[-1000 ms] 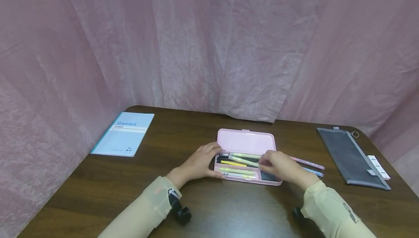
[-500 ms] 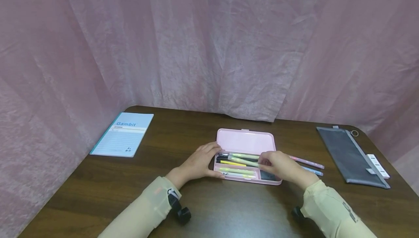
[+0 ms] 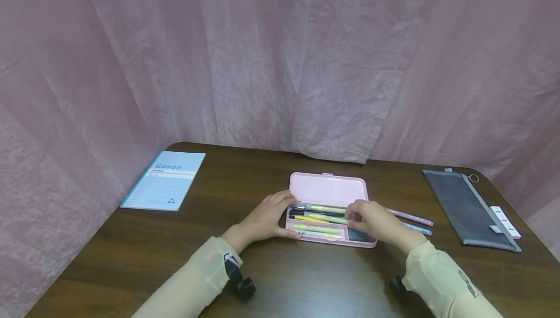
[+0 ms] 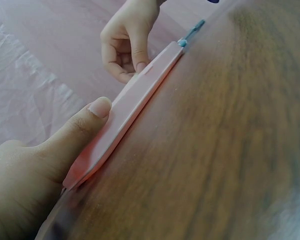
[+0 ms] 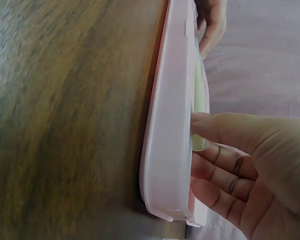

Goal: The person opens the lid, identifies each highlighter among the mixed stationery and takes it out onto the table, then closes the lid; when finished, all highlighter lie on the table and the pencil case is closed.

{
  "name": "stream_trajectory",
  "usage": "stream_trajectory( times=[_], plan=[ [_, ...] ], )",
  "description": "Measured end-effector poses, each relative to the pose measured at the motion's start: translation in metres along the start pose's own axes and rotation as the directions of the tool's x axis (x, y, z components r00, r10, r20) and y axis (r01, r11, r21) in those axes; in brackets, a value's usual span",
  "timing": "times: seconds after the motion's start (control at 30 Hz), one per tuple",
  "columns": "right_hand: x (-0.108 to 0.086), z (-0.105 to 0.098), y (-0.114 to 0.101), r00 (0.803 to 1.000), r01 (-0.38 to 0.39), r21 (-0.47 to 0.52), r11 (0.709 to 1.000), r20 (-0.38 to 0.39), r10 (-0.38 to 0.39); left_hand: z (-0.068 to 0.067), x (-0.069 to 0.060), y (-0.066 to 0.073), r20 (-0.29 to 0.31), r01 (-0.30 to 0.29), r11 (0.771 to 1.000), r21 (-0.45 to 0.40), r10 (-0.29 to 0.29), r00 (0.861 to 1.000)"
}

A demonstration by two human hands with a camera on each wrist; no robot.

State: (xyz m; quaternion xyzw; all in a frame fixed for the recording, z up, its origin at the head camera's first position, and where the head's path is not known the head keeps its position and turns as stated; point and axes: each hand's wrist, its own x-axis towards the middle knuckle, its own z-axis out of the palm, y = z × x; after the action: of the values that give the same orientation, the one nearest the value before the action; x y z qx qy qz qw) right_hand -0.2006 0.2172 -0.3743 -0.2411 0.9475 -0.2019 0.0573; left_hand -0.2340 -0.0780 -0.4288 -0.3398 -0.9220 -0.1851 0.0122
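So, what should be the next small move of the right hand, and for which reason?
Probably the right hand should lower the light-green pen and let go: it pinches the pen's end over the pink case, roughly alongside the yellow pen, while the left hand holds the case.

Pink pencil case (image 3: 329, 189), pale-green pen (image 3: 325, 218)

You wear a pale yellow-green fabric left sleeve (image 3: 183, 276) at lower centre-left of the frame and a matching right sleeve (image 3: 442, 279) at lower right, bearing a dark elongated marking (image 3: 469, 284). A black wrist-worn unit (image 3: 246, 287) projects beside your left cuff. Both your left hand (image 3: 268, 215) and right hand (image 3: 373, 220) are bare.
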Motion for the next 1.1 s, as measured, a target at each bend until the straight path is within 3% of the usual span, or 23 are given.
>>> stream_trajectory(
  times=[0.5, 1.1],
  plan=[
    [-0.008, -0.015, -0.003, 0.997, 0.06, -0.036, 0.998, -0.043, -0.062, 0.002, 0.001, -0.001, 0.005, 0.01, 1.0, -0.002, -0.01, 1.0],
    [-0.026, -0.048, 0.005, 0.99, 0.091, -0.129, 0.987, -0.095, -0.104, 0.001, 0.0, -0.001, -0.005, 0.004, 1.0, -0.005, -0.004, 1.0]
  ],
)
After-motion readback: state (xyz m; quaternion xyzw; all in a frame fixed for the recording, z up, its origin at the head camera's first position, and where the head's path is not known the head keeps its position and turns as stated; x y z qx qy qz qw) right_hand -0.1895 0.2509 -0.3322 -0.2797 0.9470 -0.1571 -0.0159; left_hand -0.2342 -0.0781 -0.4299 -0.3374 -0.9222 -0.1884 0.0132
